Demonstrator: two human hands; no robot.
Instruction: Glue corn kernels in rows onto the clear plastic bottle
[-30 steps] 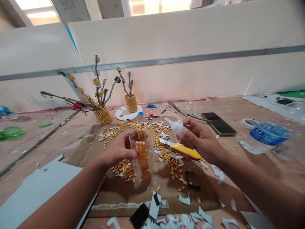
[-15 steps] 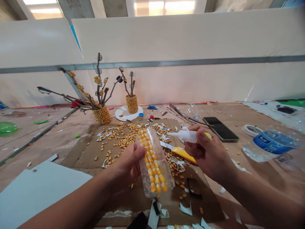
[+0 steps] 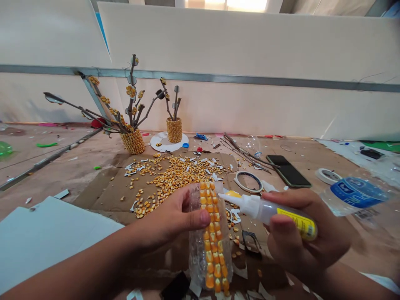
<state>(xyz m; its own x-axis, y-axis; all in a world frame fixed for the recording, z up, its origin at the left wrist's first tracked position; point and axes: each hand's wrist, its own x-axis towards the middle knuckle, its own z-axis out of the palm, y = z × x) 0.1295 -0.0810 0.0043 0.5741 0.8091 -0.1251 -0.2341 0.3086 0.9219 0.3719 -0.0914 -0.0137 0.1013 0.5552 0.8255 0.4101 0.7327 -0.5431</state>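
My left hand (image 3: 184, 210) grips a clear plastic piece (image 3: 196, 250) from its left side, thumb across the front. Rows of yellow corn kernels (image 3: 213, 233) are stuck lengthwise on that piece. In my right hand (image 3: 306, 233) is a small glue bottle (image 3: 265, 210) with a yellow label, fingers wrapped round it. The white nozzle points left, with its tip at the upper right edge of the kernel rows; whether it touches cannot be told. Behind the hands, loose corn kernels (image 3: 175, 177) lie scattered on a brown cardboard sheet (image 3: 103, 191).
Two kernel-covered pots, a larger (image 3: 133, 141) and a smaller (image 3: 174, 130), hold twigs at the back. To the right are a tape roll (image 3: 249, 182), a phone (image 3: 289, 171) and a plastic bottle (image 3: 353, 191). White board (image 3: 62, 241) lies at left.
The glue bottle has come nearer and lower, its nozzle now at the kernel rows. The plastic piece has shifted right and down with my left hand. The tape roll is now uncovered.
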